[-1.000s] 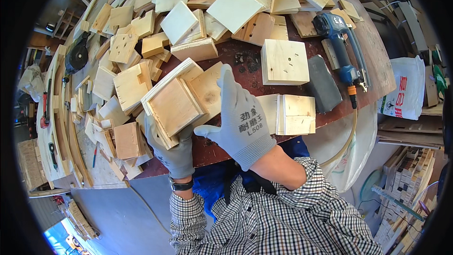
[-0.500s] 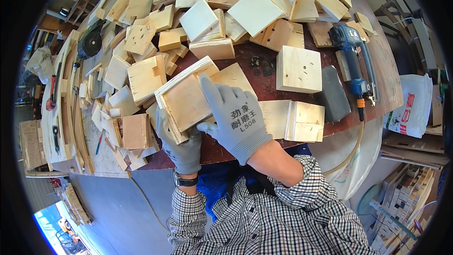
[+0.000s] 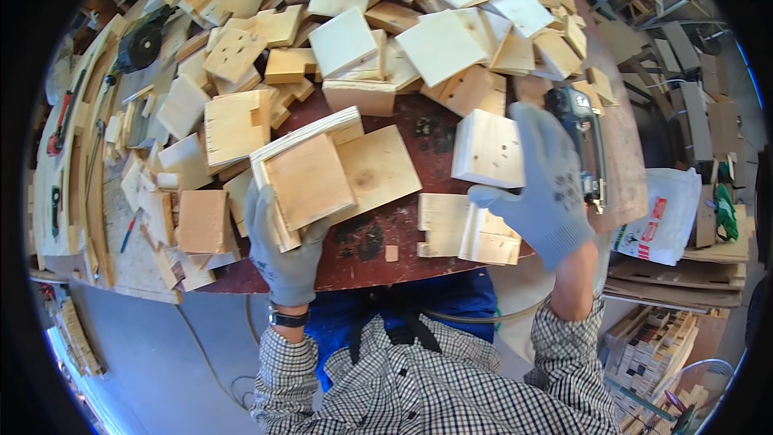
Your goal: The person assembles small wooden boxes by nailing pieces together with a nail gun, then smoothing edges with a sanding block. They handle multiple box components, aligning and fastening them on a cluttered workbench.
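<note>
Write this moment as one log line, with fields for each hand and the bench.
left hand: holds open wooden box | right hand: on square wood block | bench: wood offcuts, blue power tool

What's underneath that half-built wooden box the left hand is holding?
Under the wooden box lies a flat wooden board on the dark red table. The left hand grips its lower edge. The box covers the rest of the board.
</note>
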